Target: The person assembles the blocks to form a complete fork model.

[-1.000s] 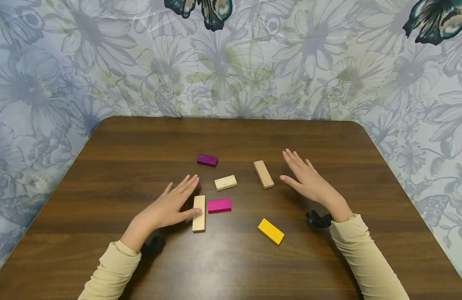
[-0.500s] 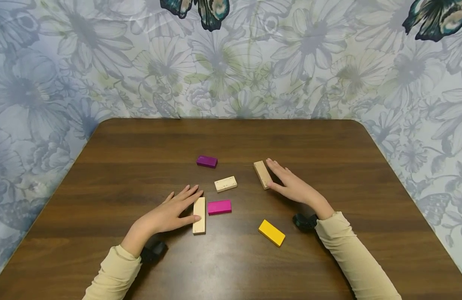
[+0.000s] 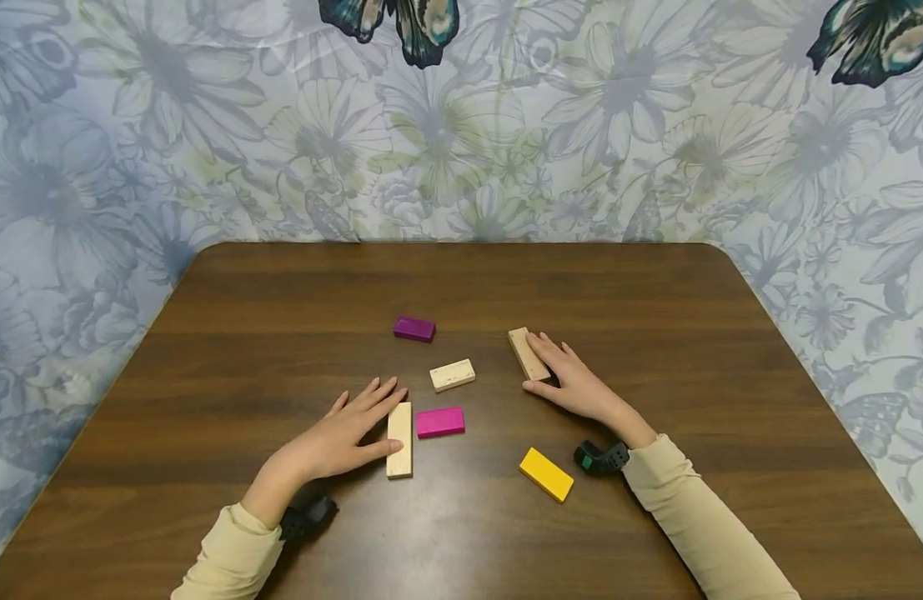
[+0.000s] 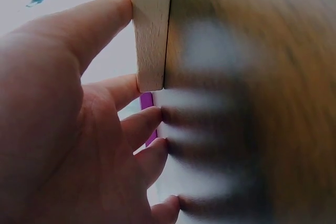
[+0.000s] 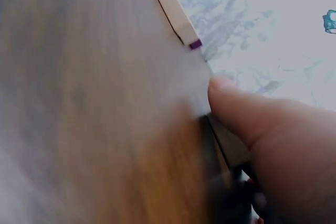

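In the head view my left hand [image 3: 333,442] lies with spread, nearly straight fingers over a plain wooden block [image 3: 400,458]. Its thumb rests on this block, and the left wrist view shows the index fingertip [image 4: 128,85] touching the end. My right hand [image 3: 581,387] is at another plain wooden block [image 3: 523,346], fingers along the right side and thumb by the near end. In the right wrist view the thumb [image 5: 252,114] partly covers that block [image 5: 231,142]; the other fingers are hidden. Between the hands lie a pink block [image 3: 440,422] and a short-looking wooden block [image 3: 452,375].
A purple block [image 3: 414,329] lies farther back, and a yellow block [image 3: 547,475] nearer the front right. All are on a brown wooden table [image 3: 461,283]. Behind its far edge hangs a flower-patterned wall covering [image 3: 506,150]. Each wrist wears a dark band [image 3: 600,458].
My right hand has moved left and down from beside the right wooden block to touch it. The left index finger has come down to its block's far end. The blocks have stayed in place.
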`<state>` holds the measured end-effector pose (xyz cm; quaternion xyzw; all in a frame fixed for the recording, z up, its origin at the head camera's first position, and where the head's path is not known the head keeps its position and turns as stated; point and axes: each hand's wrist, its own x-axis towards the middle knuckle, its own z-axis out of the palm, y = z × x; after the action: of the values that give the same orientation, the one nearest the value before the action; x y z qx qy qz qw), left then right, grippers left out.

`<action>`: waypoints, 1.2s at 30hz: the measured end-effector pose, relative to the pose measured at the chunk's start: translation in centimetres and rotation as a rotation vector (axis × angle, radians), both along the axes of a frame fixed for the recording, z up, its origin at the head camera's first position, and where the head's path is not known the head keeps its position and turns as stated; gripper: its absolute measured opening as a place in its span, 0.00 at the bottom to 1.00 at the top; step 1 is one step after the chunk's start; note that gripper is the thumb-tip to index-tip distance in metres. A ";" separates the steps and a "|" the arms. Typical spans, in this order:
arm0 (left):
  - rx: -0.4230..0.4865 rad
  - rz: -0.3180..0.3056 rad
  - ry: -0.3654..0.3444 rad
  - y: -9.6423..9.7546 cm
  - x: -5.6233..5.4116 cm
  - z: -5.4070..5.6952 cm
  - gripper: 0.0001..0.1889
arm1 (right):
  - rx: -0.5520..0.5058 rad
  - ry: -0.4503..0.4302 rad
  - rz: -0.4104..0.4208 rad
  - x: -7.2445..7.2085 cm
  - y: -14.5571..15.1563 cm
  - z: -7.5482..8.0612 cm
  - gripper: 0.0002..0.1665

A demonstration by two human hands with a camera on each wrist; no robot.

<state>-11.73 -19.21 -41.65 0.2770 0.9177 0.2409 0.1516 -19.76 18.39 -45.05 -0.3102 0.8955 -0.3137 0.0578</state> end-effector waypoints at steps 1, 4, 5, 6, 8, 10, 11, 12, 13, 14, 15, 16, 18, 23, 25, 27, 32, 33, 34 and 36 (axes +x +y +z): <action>0.001 0.000 0.000 0.0 0.1 0.0 0.40 | 0.002 0.015 -0.010 0.1 0.0 -0.2 0.47; 0.004 0.000 0.002 0.1 0.1 -0.1 0.40 | 0.012 0.033 -0.030 0.3 0.0 -0.3 0.47; 0.005 0.001 0.004 0.1 0.1 -0.2 0.40 | 0.013 0.034 -0.034 0.4 0.0 -0.2 0.46; 0.006 0.001 0.007 0.1 0.1 -0.2 0.40 | 0.011 0.034 -0.037 0.4 0.1 -0.2 0.46; 0.005 0.001 0.014 0.2 0.0 -0.1 0.40 | 0.006 0.031 -0.041 0.5 0.1 0.0 0.46; 0.005 0.002 0.019 0.3 0.0 -0.1 0.40 | 0.002 0.030 -0.042 0.4 0.2 0.2 0.46; 0.005 0.003 0.021 0.3 -0.1 -0.1 0.40 | 0.003 0.033 -0.043 0.4 0.2 0.3 0.46; 0.005 0.005 0.021 0.3 -0.1 0.0 0.40 | 0.003 0.034 -0.042 0.4 0.2 0.3 0.46; 0.006 0.007 0.023 0.3 -0.1 0.0 0.40 | 0.005 0.034 -0.042 0.3 0.1 0.3 0.46; 0.005 0.007 0.025 0.3 -0.1 0.0 0.40 | 0.006 0.033 -0.044 0.3 0.1 0.3 0.46; 0.006 0.009 0.023 0.3 -0.1 0.0 0.40 | 0.006 0.032 -0.048 0.3 0.1 0.3 0.45; 0.007 0.009 0.023 0.3 -0.1 0.0 0.40 | 0.007 0.029 -0.056 0.3 0.1 0.3 0.45; 0.008 0.009 0.023 0.2 -0.1 0.0 0.39 | 0.009 0.019 -0.077 0.5 0.0 0.2 0.44; 0.006 0.015 0.023 0.2 0.0 0.0 0.40 | 0.009 0.037 -0.142 0.9 -0.2 0.3 0.40; 0.007 0.019 0.019 0.1 0.1 0.0 0.40 | -0.017 0.068 -0.161 1.0 -0.2 0.3 0.37; 0.008 0.020 0.016 0.1 0.1 -0.1 0.40 | -0.056 0.104 -0.177 1.1 -0.3 0.2 0.35; 0.008 0.019 0.017 0.1 0.0 -0.2 0.40 | -0.137 0.165 -0.207 0.9 -0.4 0.0 0.31; 0.008 0.019 0.018 0.1 0.0 -0.3 0.40 | -0.148 0.166 -0.213 0.9 -0.4 0.0 0.30; 0.007 0.019 0.018 0.1 0.0 -0.3 0.40 | -0.163 0.164 -0.218 0.9 -0.4 0.0 0.30; 0.007 0.019 0.018 0.1 0.0 -0.3 0.40 | -0.198 0.158 -0.231 0.8 -0.4 0.1 0.29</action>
<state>-11.75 -19.11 -41.98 0.2711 0.9208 0.2430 0.1401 -18.94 18.00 -44.99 -0.2331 0.8917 -0.3795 -0.0800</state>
